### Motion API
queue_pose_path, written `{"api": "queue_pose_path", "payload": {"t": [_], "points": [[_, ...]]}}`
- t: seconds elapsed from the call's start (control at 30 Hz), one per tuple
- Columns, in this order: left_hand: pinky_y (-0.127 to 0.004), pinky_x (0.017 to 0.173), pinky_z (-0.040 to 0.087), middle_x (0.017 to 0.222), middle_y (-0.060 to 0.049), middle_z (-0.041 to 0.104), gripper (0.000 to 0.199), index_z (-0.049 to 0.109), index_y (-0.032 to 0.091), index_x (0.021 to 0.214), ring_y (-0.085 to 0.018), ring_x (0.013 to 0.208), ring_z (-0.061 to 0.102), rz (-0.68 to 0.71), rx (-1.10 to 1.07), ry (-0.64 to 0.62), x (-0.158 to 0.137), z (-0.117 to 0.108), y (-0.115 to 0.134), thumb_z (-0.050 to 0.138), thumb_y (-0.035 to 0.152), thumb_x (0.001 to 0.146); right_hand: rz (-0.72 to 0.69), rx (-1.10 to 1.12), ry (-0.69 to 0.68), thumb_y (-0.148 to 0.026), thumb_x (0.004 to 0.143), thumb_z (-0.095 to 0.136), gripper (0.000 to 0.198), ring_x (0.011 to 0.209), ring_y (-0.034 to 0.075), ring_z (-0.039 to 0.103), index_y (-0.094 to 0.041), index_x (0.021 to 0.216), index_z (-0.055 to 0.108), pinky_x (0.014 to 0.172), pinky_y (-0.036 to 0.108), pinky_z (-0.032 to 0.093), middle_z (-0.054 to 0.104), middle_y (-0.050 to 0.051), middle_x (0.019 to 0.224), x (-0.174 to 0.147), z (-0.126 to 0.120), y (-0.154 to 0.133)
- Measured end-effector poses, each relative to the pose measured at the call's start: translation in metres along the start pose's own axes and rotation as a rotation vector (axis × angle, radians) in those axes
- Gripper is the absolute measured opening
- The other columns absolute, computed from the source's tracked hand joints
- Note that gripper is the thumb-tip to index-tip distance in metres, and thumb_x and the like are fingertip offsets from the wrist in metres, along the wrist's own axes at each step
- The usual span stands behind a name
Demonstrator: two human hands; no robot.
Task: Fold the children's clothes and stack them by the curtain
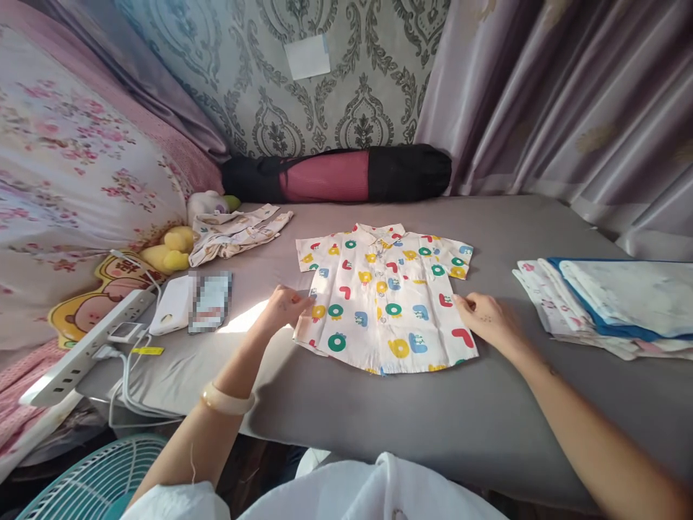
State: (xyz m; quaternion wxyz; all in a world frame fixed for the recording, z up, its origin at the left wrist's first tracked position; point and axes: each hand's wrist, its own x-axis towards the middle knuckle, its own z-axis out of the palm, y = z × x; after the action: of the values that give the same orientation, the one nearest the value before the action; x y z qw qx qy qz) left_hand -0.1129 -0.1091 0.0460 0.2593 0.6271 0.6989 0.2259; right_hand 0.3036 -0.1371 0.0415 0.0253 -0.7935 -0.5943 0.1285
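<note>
A small white short-sleeved shirt (382,303), printed with colourful letters and shapes, lies spread flat with its buttoned front up and its collar pointing away from me. My left hand (286,309) pinches its left side edge, fingers closed on the cloth. On the opposite side, my right hand (481,312) is also closed at the shirt's edge, thumb and fingers together on the fabric. Both side edges lie a little below the sleeves where my hands meet them. A pale bangle (227,401) circles my left wrist.
Folded clothes (622,303) are stacked at the right. A crumpled patterned garment (238,235), plush toys (173,249), a white power bank (172,307) and a power strip (92,347) lie at the left. A black-and-pink rolled bag (336,175) rests against the wall. A fan (102,473) stands below.
</note>
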Motion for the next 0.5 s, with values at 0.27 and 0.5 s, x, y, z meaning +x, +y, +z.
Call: {"api": "queue_pose_path", "payload": {"t": [0.27, 0.5], "points": [[-0.032, 0.066, 0.048, 0.082, -0.007, 0.062, 0.044, 0.056, 0.020, 0.058, -0.022, 0.073, 0.063, -0.084, 0.318, 0.017, -0.037, 0.011, -0.005, 0.057, 0.060, 0.077, -0.079, 0.048, -0.160, -0.058, 0.089, 0.041, 0.049, 0.058, 0.016, 0.050, -0.022, 0.056, 0.046, 0.054, 0.028, 0.027, 0.059, 0.003, 0.060, -0.032, -0.009, -0.003], [-0.044, 0.090, 0.047, 0.083, -0.011, 0.066, 0.039, 0.049, 0.024, 0.066, -0.034, 0.104, 0.060, -0.089, 0.318, 0.158, -0.056, 0.025, -0.001, 0.057, 0.061, 0.074, -0.200, 0.200, -0.213, -0.056, 0.084, 0.049, 0.047, 0.050, 0.011, 0.032, -0.022, 0.055, 0.037, 0.051, 0.027, 0.019, 0.038, -0.004, 0.049, -0.035, -0.008, 0.009]]}}
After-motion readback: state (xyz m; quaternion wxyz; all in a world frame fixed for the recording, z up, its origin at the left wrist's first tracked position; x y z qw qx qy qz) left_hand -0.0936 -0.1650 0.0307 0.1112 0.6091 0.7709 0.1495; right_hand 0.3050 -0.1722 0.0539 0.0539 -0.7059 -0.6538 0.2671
